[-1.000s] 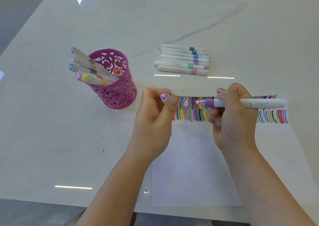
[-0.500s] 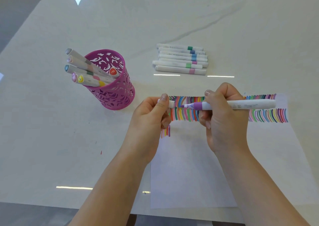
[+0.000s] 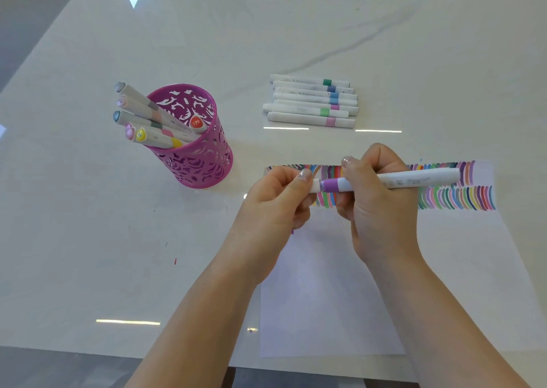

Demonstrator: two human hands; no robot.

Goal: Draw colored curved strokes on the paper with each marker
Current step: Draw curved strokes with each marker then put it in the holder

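Note:
A white marker with a purple band (image 3: 414, 180) lies level over the paper's (image 3: 331, 299) top edge, gripped by my right hand (image 3: 379, 201). My left hand (image 3: 275, 204) pinches the marker's cap (image 3: 315, 185), which sits pushed onto the purple end. Rows of short colored curved strokes (image 3: 455, 198) run across the top of the sheet, partly hidden by both hands. A few more strokes peek out under my left hand.
A magenta cut-out pen cup (image 3: 192, 145) with several capped markers stands left of the paper. A row of several white markers (image 3: 310, 100) lies on the white marble table (image 3: 88, 239) behind the paper. The table's near edge runs along the bottom.
The cap in my left hand and the bare purple tip came together; the cap now sits on the marker. Both hands shifted slightly closer over the strokes.

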